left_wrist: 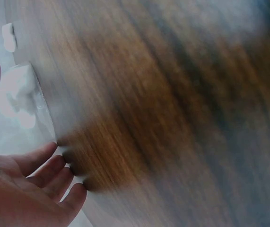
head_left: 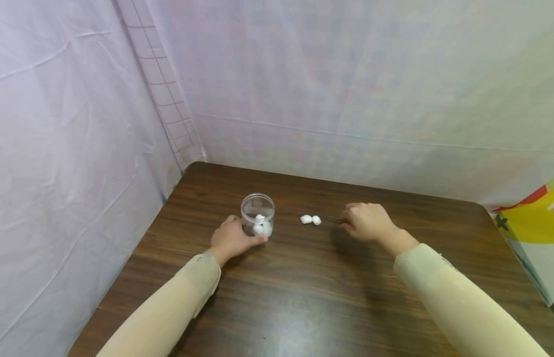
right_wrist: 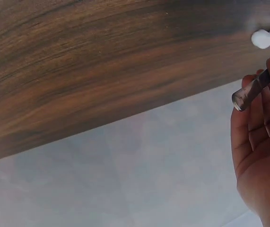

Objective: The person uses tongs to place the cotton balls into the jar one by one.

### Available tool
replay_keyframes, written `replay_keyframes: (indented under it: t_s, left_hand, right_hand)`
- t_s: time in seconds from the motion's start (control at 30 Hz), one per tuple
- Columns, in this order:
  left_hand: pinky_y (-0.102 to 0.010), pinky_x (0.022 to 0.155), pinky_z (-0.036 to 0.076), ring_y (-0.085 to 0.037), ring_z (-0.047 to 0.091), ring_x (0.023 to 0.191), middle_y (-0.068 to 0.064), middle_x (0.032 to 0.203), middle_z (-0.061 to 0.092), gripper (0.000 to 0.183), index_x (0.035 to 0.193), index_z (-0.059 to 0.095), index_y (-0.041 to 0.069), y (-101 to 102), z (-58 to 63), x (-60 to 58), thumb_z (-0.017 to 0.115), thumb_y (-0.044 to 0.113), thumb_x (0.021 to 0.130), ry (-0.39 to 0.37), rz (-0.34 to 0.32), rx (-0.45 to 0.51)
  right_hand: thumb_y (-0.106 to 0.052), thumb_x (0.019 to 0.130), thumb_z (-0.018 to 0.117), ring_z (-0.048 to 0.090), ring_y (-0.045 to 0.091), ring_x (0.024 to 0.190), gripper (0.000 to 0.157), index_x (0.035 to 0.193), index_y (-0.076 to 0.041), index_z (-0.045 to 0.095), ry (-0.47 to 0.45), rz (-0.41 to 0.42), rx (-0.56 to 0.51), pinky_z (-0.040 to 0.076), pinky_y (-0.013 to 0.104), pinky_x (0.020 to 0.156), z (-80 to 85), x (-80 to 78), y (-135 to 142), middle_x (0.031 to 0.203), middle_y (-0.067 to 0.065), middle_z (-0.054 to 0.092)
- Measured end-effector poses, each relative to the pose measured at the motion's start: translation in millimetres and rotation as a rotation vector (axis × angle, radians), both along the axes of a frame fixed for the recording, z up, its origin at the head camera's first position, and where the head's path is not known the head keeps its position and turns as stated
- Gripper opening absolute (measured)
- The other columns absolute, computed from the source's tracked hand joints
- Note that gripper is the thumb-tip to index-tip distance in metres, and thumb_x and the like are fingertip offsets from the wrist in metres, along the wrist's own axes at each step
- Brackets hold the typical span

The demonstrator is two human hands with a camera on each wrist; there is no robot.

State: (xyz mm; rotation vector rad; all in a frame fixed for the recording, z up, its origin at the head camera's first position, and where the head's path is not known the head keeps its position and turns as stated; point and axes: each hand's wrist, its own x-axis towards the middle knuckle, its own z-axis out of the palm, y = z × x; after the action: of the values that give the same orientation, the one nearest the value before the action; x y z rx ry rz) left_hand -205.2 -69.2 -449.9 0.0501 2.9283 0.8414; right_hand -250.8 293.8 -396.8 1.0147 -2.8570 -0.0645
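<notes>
A clear plastic jar point(head_left: 258, 208) stands upright on the brown table, its top uncovered. White cotton balls point(head_left: 262, 227) lie at its bottom. My left hand point(head_left: 234, 239) holds the jar low down, thumb across the near side and fingers round the left; the left wrist view shows these fingers point(left_wrist: 47, 165) down by the tabletop. My right hand point(head_left: 366, 221) pinches metal tweezers point(right_wrist: 252, 93), whose tips point left at two more cotton balls point(head_left: 311, 219) lying side by side on the wood. A small gap separates the tips from them.
The dark wood-grain table point(head_left: 303, 287) runs back to a white curtain point(head_left: 330, 89). Another white sheet point(head_left: 58, 173) hangs along the left side. Beyond the table's right edge is a yellow and red patterned item point(head_left: 535, 218).
</notes>
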Motion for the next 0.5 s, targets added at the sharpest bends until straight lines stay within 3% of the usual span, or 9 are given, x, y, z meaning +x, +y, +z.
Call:
replay_keyframes:
  t_s: [0.2, 0.5]
  left_hand:
    - [-0.055, 0.093, 0.046, -0.035, 0.054, 0.118, -0.016, 0.135, 0.054, 0.086, 0.135, 0.061, 0.007, -0.5, -1.2, -0.8, 0.075, 0.067, 0.075, -0.005, 0.001, 0.001]
    - [-0.055, 0.092, 0.046, -0.035, 0.054, 0.118, -0.016, 0.135, 0.054, 0.087, 0.136, 0.061, 0.007, -0.3, -1.7, -1.1, 0.074, 0.068, 0.075, -0.007, -0.001, 0.005]
  right_hand:
    - [-0.022, 0.084, 0.078, 0.063, 0.022, 0.066, 0.007, 0.087, -0.018, 0.074, 0.025, 0.003, -0.002, 0.048, 0.040, 0.047, -6.8, -4.3, -1.2, 0.085, -0.001, 0.064]
    - [-0.024, 0.084, 0.078, 0.060, 0.020, 0.063, 0.007, 0.087, -0.019, 0.073, 0.015, -0.023, -0.005, 0.048, 0.042, 0.050, -13.5, -11.7, -7.4, 0.080, -0.005, 0.060]
